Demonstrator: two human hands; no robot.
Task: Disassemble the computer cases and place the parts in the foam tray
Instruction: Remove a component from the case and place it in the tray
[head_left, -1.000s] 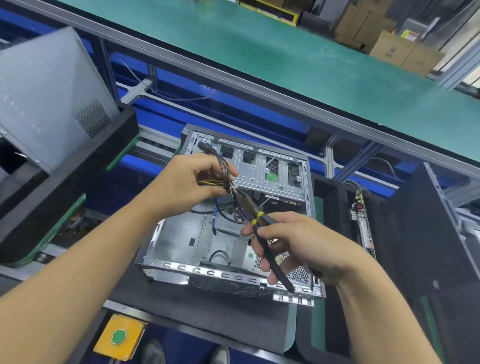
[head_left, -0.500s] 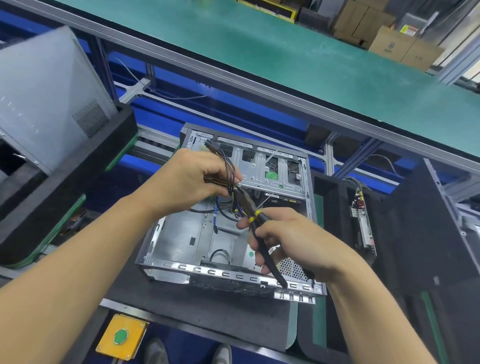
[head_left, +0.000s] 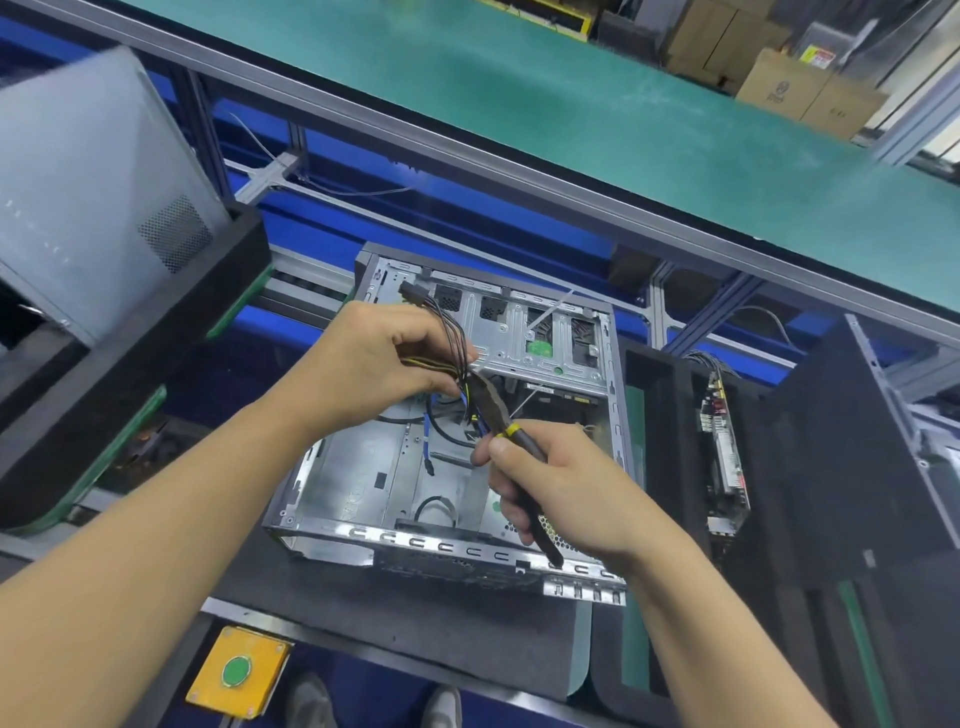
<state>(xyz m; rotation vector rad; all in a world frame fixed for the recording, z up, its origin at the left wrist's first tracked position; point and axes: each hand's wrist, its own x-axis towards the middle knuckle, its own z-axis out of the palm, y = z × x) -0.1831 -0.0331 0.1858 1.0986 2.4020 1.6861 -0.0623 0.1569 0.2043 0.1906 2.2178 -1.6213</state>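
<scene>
Black-handled pliers (head_left: 493, 408) meet a cable bundle (head_left: 451, 332) above the open computer case (head_left: 363, 483).
Nearest, a yellow button box (head_left: 236, 673) sits at the bench edge. The right hand (head_left: 566, 493) curls round the pliers' handles, nose angled up-left against the wires. The left hand (head_left: 379, 369) pinches the bundle, lifted over the case, which lies on its side on a dark mat, both forearms crossing its near edge. Just right, a foam tray (head_left: 660, 441) holds a circuit board (head_left: 722, 452) upright. Beyond runs a green belt (head_left: 571, 104).
</scene>
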